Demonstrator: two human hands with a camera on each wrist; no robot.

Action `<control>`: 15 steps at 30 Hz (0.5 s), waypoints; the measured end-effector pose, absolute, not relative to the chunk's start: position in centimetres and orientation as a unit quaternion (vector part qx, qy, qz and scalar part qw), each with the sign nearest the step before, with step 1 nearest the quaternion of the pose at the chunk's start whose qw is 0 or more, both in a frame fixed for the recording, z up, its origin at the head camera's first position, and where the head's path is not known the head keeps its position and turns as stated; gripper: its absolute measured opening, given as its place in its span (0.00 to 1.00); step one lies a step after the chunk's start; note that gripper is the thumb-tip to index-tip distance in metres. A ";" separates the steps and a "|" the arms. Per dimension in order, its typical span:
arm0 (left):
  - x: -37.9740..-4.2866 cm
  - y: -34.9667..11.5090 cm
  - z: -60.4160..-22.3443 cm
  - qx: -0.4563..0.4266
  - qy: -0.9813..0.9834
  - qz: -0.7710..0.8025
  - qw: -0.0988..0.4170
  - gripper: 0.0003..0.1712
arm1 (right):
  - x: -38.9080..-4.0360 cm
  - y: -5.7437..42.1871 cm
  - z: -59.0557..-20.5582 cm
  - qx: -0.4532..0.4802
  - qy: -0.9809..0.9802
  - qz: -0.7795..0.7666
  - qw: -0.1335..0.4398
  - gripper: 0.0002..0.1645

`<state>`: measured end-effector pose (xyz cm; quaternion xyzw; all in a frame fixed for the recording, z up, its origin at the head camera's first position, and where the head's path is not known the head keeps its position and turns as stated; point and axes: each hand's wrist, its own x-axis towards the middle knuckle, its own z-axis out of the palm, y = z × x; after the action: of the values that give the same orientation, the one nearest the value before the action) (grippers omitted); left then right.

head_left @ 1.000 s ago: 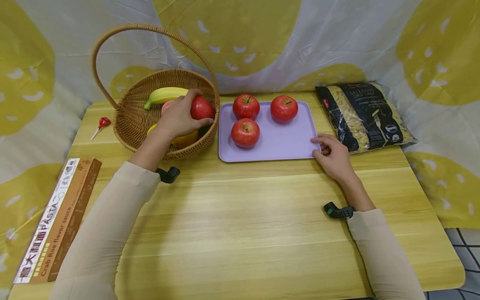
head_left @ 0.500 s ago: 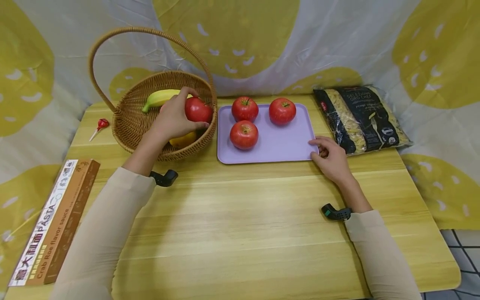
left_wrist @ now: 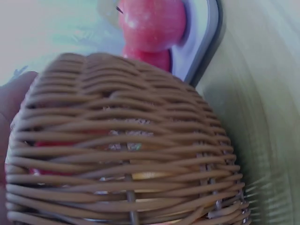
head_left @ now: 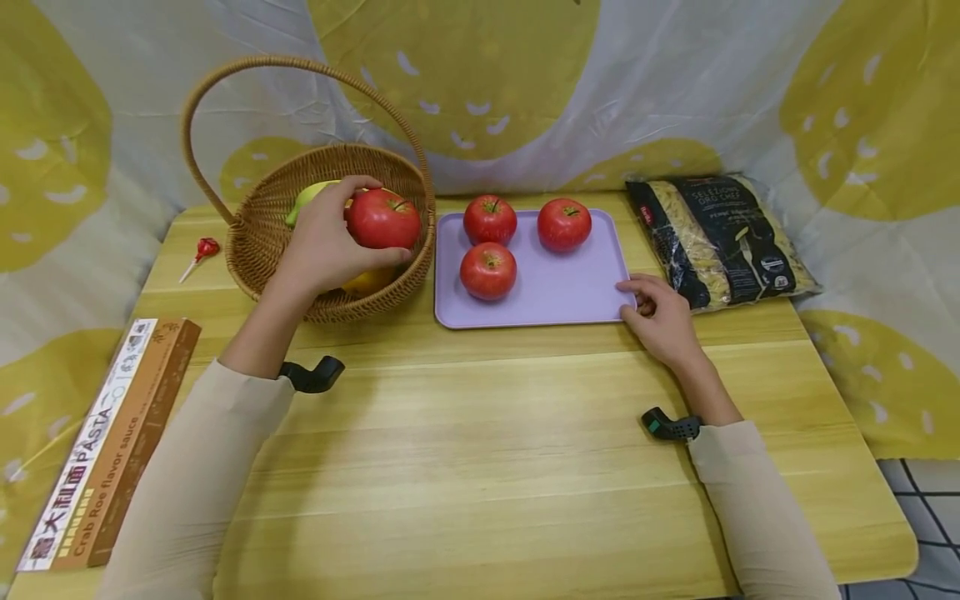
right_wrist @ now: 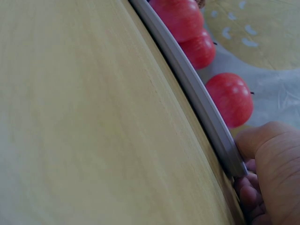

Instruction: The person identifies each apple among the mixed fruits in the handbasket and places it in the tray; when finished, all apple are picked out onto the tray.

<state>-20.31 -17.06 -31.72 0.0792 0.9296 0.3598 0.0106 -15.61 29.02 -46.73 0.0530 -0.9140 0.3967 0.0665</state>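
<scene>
My left hand [head_left: 318, 242] grips a red apple [head_left: 385, 219] over the wicker basket [head_left: 252, 237], thumb in front and fingers behind the fruit. Inside the basket, a banana [head_left: 306, 200] and an orange-yellow fruit [head_left: 369, 282] show partly, with the hand covering the rest. The woven wall [left_wrist: 122, 140] fills much of the left wrist view. On the lilac tray [head_left: 573, 287] sit three more red apples, one back left [head_left: 490, 219], one front left [head_left: 488, 271] and one back right [head_left: 564, 225]. My right hand [head_left: 663, 318] pinches the tray's right rim between thumb and fingers.
A bag of penne pasta [head_left: 723, 242] lies right of the tray, near the right hand. Far left is a long pasta box [head_left: 112, 442], with a red lollipop [head_left: 206, 247] behind it. The basket's tall handle [head_left: 300, 63] arches above the left hand.
My left hand has drawn the apple up and a little to the left from the basket's right side, so more of it shows. The right hand stays at the tray's rim.
</scene>
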 end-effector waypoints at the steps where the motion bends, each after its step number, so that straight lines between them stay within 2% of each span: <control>1: -20.1 -17.0 -31.7 0.081 0.926 0.368 0.006 0.55 | -15.6 29.1 -46.8 0.051 -0.915 0.395 0.067 0.20; 11: -18.7 -14.9 -31.7 0.147 0.878 0.453 -0.035 0.48 | -15.7 29.2 -46.9 0.048 -0.916 0.393 0.064 0.20; 15: -18.6 -13.6 -31.8 0.173 0.866 0.467 -0.037 0.49 | -15.8 29.0 -46.9 0.042 -0.918 0.390 0.059 0.20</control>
<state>-18.57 -13.59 -31.84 0.1730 0.8664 0.4670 -0.0374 -15.77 29.05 -46.88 0.0424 -0.9179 0.3901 0.0587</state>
